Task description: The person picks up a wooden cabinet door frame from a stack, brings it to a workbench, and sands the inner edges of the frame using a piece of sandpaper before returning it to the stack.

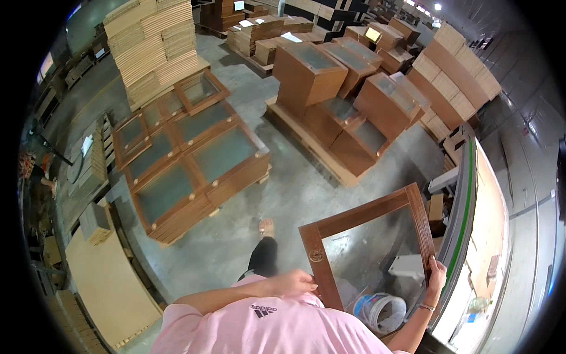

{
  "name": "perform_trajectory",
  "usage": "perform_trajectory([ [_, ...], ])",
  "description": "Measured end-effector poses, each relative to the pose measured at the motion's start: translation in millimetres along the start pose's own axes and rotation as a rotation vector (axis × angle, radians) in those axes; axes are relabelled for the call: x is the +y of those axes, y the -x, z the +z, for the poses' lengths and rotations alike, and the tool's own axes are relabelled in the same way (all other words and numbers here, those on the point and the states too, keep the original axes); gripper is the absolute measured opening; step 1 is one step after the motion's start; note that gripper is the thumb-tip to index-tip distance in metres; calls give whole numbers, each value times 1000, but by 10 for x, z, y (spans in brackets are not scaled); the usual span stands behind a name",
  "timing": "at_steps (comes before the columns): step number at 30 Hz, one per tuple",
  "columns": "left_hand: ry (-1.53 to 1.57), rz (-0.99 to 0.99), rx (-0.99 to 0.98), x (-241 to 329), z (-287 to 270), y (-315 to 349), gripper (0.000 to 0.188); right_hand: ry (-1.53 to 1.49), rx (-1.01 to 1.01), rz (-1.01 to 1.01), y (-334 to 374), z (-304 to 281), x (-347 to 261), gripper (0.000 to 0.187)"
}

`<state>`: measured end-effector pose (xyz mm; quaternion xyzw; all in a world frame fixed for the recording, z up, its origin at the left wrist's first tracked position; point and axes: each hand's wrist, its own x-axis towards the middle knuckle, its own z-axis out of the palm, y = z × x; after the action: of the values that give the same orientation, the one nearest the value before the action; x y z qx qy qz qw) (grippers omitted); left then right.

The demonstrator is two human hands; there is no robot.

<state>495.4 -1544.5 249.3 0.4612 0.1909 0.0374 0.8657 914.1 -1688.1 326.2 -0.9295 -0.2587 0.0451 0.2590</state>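
I hold a brown wooden cabinet door [362, 215] with a clear glass pane, tilted in front of me at the lower right. My right hand [437, 274] is closed around its right rail, with a bracelet on that wrist. Against the left rail, close to my pink shirt, my left hand [296, 282] has its fingers curled at the wood; their tips are partly hidden. A round pale mark shows on the door's left corner. Through the pane I see the floor and a white bucket [384, 312].
Similar glass-paned doors [227, 152] lie stacked on a pallet at front left. Brown cabinets [312, 74] stand on another pallet ahead. A workbench [480, 236] with a green-striped edge runs along my right. Tall board stacks [154, 53] rise behind; a pale panel [109, 283] lies left.
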Motion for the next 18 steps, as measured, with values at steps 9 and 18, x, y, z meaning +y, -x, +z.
perform_trajectory([
  [9, -40, -50, -31, 1492, -1663, -1122, 31, -440, -44, -61, -1621, 877, -1250, 37],
  [18, -133, 101, 46, 2326, -2997, -2249, 26, -528, -178, -86, -3200, 1681, -2700, 37],
])
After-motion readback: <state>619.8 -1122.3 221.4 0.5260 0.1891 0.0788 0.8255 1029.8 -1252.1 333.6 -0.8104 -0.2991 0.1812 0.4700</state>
